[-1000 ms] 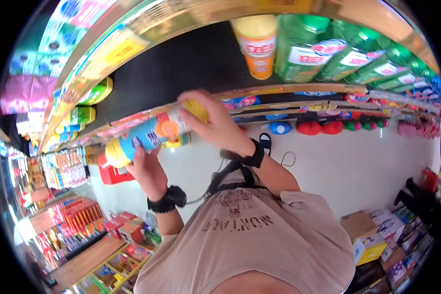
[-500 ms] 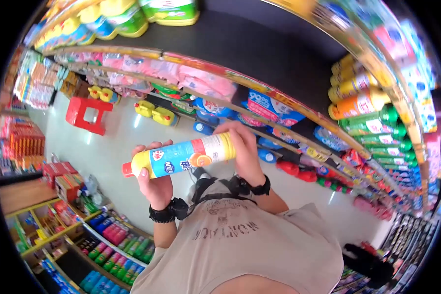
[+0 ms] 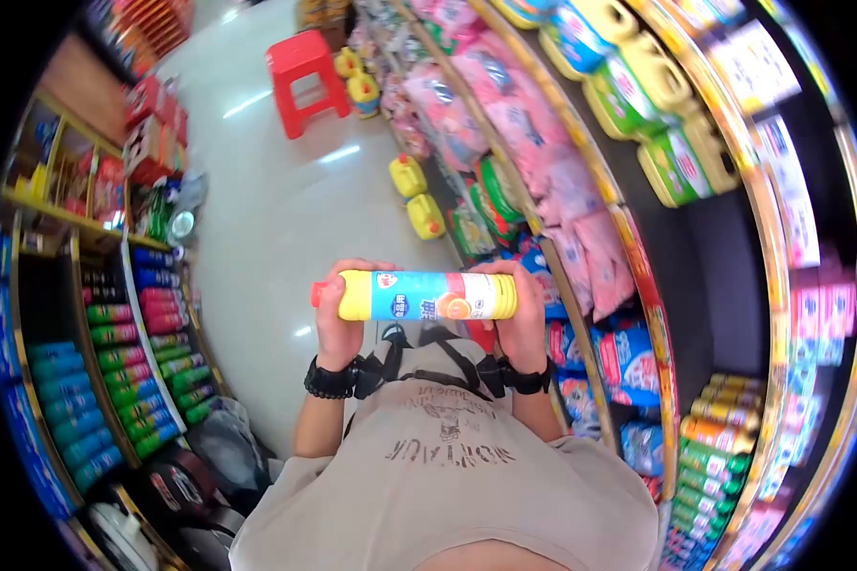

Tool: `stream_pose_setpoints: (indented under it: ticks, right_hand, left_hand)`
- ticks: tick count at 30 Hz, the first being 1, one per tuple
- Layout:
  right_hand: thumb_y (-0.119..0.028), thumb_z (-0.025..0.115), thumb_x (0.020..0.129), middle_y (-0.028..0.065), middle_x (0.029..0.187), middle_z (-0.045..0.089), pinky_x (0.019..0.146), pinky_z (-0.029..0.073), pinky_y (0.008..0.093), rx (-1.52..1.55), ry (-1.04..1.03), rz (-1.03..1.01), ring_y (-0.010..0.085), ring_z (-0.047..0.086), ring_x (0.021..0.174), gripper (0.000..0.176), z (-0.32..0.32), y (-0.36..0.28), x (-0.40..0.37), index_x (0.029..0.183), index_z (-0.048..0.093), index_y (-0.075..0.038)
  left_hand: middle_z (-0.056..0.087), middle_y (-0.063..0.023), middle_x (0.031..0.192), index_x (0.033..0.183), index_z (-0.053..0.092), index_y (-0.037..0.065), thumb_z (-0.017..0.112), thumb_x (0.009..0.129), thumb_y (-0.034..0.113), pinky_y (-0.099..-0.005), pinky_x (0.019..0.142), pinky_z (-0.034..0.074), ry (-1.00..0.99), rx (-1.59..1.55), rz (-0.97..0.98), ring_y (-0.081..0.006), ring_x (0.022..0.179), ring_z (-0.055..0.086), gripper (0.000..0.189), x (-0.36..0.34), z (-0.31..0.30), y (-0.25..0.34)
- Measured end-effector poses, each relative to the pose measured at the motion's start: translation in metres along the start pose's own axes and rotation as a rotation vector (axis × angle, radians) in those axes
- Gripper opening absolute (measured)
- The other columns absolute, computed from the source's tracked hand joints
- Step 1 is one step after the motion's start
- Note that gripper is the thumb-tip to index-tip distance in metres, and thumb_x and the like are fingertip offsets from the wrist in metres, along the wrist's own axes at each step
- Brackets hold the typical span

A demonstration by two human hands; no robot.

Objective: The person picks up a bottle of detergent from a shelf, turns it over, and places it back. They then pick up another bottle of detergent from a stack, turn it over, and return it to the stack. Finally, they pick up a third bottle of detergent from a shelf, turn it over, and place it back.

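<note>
A yellow bottle (image 3: pixel 415 296) with a red cap, a blue label and orange pictures lies level across the middle of the view, between my two hands. My left hand (image 3: pixel 341 319) grips its cap end, the thumb near the red cap. Around the base end are the fingers and thumb of my right hand (image 3: pixel 521 314). Black bands circle both wrists. The bottle is in front of my shirt, above the floor, and part of each end is covered by fingers.
Shelves (image 3: pixel 638 285) with pink packs, blue bags and yellow jugs run along the right. A red stool (image 3: pixel 307 81) and yellow jugs (image 3: pixel 417 198) stand on the floor ahead. On the left, a shelf (image 3: pixel 114 314) bears rows of coloured bottles; bags lie near it.
The view has turned, so the stool and shelves appear shifted right. The bottle has gone from tilted to level and sits further right, still in both hands.
</note>
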State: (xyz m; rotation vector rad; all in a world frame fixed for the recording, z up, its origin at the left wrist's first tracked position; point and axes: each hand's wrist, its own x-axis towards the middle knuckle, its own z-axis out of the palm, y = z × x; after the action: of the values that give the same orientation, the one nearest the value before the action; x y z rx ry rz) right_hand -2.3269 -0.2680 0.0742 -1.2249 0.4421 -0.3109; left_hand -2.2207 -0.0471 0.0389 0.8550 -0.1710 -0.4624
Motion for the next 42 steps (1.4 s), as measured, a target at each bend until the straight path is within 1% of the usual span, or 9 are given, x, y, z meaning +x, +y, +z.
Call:
stream_pose_setpoints:
  ticks: [9,11,12,16,19,24,28,36,42]
  right_hand:
    - [-0.025,0.033,0.111,0.0145,0.107,0.072,0.047,0.043,0.0226,0.064,-0.467,0.176,0.0127,0.065,0.074,0.037,0.116,0.037,0.116,0.113,0.061,-0.001]
    - [-0.027,0.033,0.112,0.0168,0.114,0.070,0.061,0.053,0.0263,0.327,-0.572,0.402,0.0173,0.068,0.088,0.038,0.129,0.057,0.148,0.118,0.059,0.000]
    - [-0.031,0.034,0.112,0.0191,0.119,0.069,0.085,0.056,0.0341,0.524,-0.484,0.584,0.0244,0.068,0.103,0.040,0.145,0.065,0.163,0.119,0.059,0.000]
    - [-0.041,0.033,0.109,0.0282,0.124,0.064,0.101,0.053,0.0435,0.394,-0.673,0.456,0.0350,0.065,0.117,0.049,0.187,0.078,0.239,0.112,0.060,0.000]
    - [-0.046,0.036,0.107,0.0295,0.125,0.064,0.101,0.052,0.0449,0.787,-0.729,0.816,0.0365,0.065,0.116,0.054,0.219,0.066,0.306,0.109,0.062,0.002]
    - [-0.053,0.032,0.105,0.0239,0.114,0.070,0.072,0.061,0.0415,0.623,-0.655,0.824,0.0332,0.072,0.097,0.062,0.277,0.079,0.375,0.110,0.065,0.000]
    - [-0.058,0.028,0.105,0.0171,0.109,0.071,0.035,0.047,0.0258,0.577,-0.873,0.910,0.0208,0.071,0.070,0.070,0.344,0.065,0.402,0.118,0.062,0.001]
    - [-0.066,0.025,0.104,0.0128,0.124,0.070,0.046,0.050,0.0288,0.315,-1.129,1.166,0.0231,0.074,0.091,0.081,0.448,0.107,0.485,0.137,0.057,0.001]
    - [-0.069,0.019,0.103,0.0189,0.111,0.071,0.047,0.055,0.0320,0.188,-1.182,1.126,0.0290,0.070,0.065,0.089,0.546,0.120,0.578,0.144,0.049,0.004]
  left_hand:
    - [0.069,-0.0156,0.115,0.118,0.062,0.000,0.040,0.101,0.053,-0.0363,0.096,0.050,0.504,0.195,0.228,-0.0233,0.108,0.065,0.059,-0.006,-0.081,0.047]
    - [0.069,-0.0165,0.114,0.116,0.062,0.000,0.036,0.102,0.055,-0.0383,0.097,0.049,0.564,0.174,0.308,-0.0251,0.108,0.065,0.062,0.005,-0.099,0.052]
    - [0.068,-0.0172,0.112,0.116,0.061,0.000,0.035,0.102,0.056,-0.0378,0.096,0.049,0.556,0.227,0.328,-0.0255,0.107,0.065,0.063,0.016,-0.102,0.060]
    - [0.068,-0.0212,0.114,0.119,0.059,0.000,0.038,0.099,0.059,-0.0386,0.097,0.049,0.576,0.360,0.310,-0.0286,0.109,0.065,0.066,0.085,-0.126,0.093]
    - [0.068,-0.0154,0.114,0.119,0.062,-0.002,0.045,0.097,0.056,-0.0364,0.096,0.049,0.459,0.432,0.295,-0.0226,0.108,0.064,0.064,0.150,-0.133,0.136]
    - [0.069,-0.0237,0.111,0.111,0.061,-0.005,0.041,0.094,0.065,-0.0393,0.092,0.052,0.508,0.666,0.371,-0.0309,0.100,0.068,0.075,0.221,-0.140,0.202]
    - [0.067,-0.0249,0.100,0.107,0.062,-0.007,0.038,0.093,0.059,-0.0441,0.092,0.049,0.567,0.620,0.533,-0.0334,0.094,0.064,0.071,0.240,-0.173,0.240]
    - [0.066,-0.0246,0.098,0.101,0.062,-0.004,0.034,0.097,0.060,-0.0431,0.086,0.049,0.785,0.490,0.582,-0.0332,0.092,0.063,0.070,0.282,-0.264,0.266]
    - [0.070,-0.0204,0.102,0.105,0.065,-0.006,0.035,0.100,0.053,-0.0396,0.088,0.053,0.853,0.363,0.491,-0.0292,0.094,0.069,0.067,0.369,-0.370,0.307]
